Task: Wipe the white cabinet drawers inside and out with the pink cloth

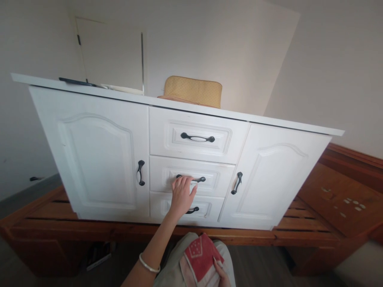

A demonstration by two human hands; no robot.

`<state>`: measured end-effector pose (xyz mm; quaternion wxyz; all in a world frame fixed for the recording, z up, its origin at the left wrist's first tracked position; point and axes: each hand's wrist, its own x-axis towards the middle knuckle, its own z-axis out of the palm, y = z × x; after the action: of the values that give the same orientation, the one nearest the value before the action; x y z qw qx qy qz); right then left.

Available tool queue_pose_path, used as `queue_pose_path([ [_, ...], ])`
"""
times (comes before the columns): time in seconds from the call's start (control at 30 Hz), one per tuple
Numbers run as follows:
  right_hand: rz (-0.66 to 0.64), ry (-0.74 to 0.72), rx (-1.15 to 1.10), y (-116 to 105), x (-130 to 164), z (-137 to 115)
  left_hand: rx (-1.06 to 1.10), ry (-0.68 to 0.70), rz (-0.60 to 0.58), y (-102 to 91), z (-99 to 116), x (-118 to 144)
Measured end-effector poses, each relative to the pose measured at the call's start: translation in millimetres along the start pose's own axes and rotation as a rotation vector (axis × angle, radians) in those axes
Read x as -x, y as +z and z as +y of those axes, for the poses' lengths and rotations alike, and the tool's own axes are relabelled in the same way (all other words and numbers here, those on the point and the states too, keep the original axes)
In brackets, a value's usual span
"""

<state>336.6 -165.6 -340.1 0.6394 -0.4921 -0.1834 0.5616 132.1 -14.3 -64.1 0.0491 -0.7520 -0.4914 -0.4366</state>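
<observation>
The fingers [186,184] of the left hand [181,197] curl over the black handle [191,179] of the middle drawer [191,175], grasping it; that drawer sits shut, flush between the top drawer [197,135] and bottom drawer [187,207]. Cabinet doors flank it closely on both sides. Near the bottom edge, the right hand [222,275] pinches a red cloth [201,253].

front of cabinet [98,159]: open | below: bed frame [149,233] juts out | right: headboard [344,187] close
</observation>
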Motion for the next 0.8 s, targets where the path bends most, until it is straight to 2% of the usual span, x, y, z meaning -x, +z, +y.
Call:
queue_pose_path([
  [0.13,-0.082,0.169,-0.096,18.6,4.3,-0.6,-0.010,-0.040,0.016,-14.3,13.6,23.3],
  [0.3,-0.218,0.266,-0.217,27.3,19.7,-3.7,0.026,0.042,0.067,-53.9,33.4,87.3],
  [0.37,-0.246,0.283,-0.290,25.0,20.8,-0.5,0.026,0.068,0.103,-69.1,40.5,114.2],
  [0.47,-0.204,0.238,-0.391,21.1,19.4,6.1,0.023,0.085,0.135,-84.1,49.6,147.0],
  [0.53,-0.191,0.212,-0.417,19.9,19.2,8.8,0.010,0.101,0.136,-89.7,54.0,159.9],
  [0.63,-0.240,0.214,-0.389,19.5,20.7,10.1,0.005,0.108,0.128,-95.6,55.5,165.0],
  [0.73,-0.287,0.228,-0.333,18.6,21.3,11.5,0.056,0.096,0.124,-98.1,49.1,169.6],
  [0.8,-0.285,0.238,-0.302,17.7,20.5,13.0,0.116,0.090,0.139,-93.4,42.7,185.6],
])
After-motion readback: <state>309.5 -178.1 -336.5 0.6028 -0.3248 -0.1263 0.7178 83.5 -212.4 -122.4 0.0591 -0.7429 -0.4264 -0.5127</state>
